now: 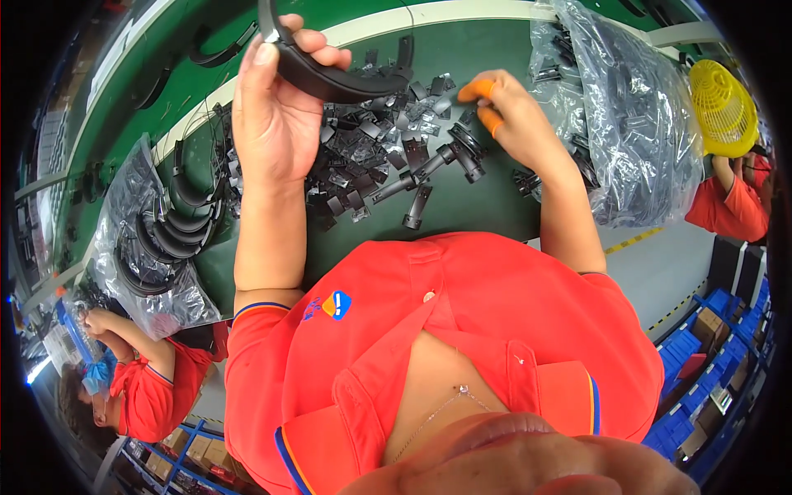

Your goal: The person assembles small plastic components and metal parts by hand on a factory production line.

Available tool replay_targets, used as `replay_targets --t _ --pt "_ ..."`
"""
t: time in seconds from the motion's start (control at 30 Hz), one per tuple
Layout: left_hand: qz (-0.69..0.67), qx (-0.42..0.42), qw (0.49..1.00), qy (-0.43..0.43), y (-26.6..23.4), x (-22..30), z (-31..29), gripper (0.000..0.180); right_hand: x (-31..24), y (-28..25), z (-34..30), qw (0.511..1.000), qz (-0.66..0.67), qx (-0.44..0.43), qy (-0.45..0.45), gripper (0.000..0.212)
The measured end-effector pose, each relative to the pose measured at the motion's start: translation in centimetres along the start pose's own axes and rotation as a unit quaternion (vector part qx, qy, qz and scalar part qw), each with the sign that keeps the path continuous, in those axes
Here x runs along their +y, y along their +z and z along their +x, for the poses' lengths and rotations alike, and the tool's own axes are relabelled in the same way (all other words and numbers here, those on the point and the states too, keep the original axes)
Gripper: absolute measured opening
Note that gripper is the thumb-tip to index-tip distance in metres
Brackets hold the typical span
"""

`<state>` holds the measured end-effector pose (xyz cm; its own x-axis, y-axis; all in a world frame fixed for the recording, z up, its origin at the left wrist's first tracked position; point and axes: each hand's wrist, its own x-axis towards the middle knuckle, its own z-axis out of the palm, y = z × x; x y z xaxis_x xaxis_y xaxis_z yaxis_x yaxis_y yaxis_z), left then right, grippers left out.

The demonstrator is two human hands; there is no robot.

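My left hand is closed round a black padded headphone headband, raised over the bench with its curved padded side toward me. Orange finger cots cover two fingertips of my right hand. Its fingers are curled together just right of the parts pile, and whatever they may hold is too small to make out. Below it lie several black headband end pieces, bunched together. One more black end piece rests by itself nearer to me. Small black and clear plastic parts are heaped between my hands.
At the left, several black headbands lie on a clear plastic bag. A large clear bag of black parts fills the right of the green bench. Beyond it is a yellow basket. Co-workers in red sit on both sides.
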<state>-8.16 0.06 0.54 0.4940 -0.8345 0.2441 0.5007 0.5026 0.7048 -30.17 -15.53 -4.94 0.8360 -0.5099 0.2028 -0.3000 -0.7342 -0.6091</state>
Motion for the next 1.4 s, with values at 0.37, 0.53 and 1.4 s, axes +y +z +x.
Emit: replay_targets --t 0.37,0.53,1.4 --pt "0.168 -0.046 0.984 -0.024 3.4 -2.3 -2.1 0.026 -3.6 -1.5 -0.6 0.946 0.272 0.038 0.173 0.013" --pt "0.190 -0.068 0.977 -0.062 4.3 -2.9 -3.5 0.031 -9.4 -1.6 -0.6 0.780 0.608 0.128 0.078 0.016" --pt "0.191 -0.102 0.970 -0.107 5.5 -4.8 -5.3 0.030 -9.0 -0.8 -0.2 0.922 0.380 0.076 0.004 0.024"
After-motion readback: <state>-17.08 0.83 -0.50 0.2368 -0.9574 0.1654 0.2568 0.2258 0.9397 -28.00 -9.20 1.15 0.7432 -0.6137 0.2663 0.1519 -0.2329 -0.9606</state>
